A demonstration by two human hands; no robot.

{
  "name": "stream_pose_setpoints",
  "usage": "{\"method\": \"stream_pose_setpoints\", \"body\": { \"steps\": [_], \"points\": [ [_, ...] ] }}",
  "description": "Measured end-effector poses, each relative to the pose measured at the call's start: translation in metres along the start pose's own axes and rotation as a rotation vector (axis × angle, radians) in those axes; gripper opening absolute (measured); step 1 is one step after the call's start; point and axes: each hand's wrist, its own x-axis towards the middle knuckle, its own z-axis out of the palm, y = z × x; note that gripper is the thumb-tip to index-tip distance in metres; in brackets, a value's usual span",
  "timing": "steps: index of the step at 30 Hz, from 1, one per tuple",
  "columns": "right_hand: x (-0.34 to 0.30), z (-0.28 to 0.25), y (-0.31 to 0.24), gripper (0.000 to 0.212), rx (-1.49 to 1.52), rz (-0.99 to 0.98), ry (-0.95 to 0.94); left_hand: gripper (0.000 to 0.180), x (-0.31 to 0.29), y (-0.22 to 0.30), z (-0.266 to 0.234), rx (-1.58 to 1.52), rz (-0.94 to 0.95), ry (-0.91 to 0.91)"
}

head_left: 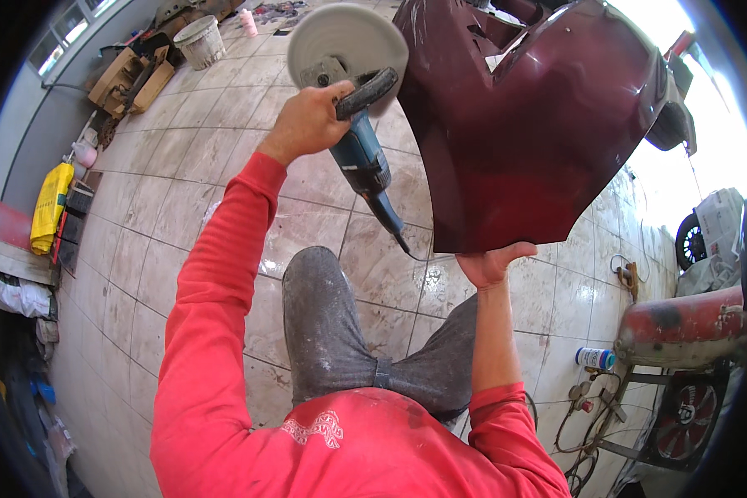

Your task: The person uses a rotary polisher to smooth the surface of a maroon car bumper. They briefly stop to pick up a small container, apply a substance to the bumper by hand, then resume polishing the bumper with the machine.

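My left hand (311, 122) is closed around the black loop handle of a blue-and-black electric polisher (362, 156). The polisher's round pale pad (349, 35) is at the top, close beside the left edge of a glossy dark red car bumper (527, 141). Its body slants down to the right, and the cord comes out of the lower end. Under the bumper's bottom edge, my right hand (491, 264) grips the panel from below, with some fingers hidden behind it. Light reflections and pale marks show on the bumper's surface.
Dirty light tiles (153, 216) cover the floor. At right lie a red tank (685, 328), a small bottle (594, 358), hoses and a wheel (690, 241). Along the left wall are a white bucket (199, 41), a cardboard box (145, 87) and a yellow bag (51, 207).
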Motion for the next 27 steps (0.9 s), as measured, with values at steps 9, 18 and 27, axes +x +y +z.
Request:
{"method": "stream_pose_setpoints", "body": {
  "steps": [9, 18, 27],
  "points": [
    [-0.001, 0.000, 0.002, 0.153, -0.038, -0.016, 0.023, 0.029, -0.069, 0.074, 0.002, 0.083, 0.239, -0.091],
    [0.000, -0.015, 0.000, 0.155, -0.049, -0.026, 0.015, 0.027, -0.123, 0.148, 0.009, -0.066, 0.205, -0.306],
    [0.002, -0.014, 0.001, 0.153, -0.072, -0.060, 0.008, 0.027, -0.031, 0.100, -0.015, 0.036, 0.109, -0.164]
  ]
}}
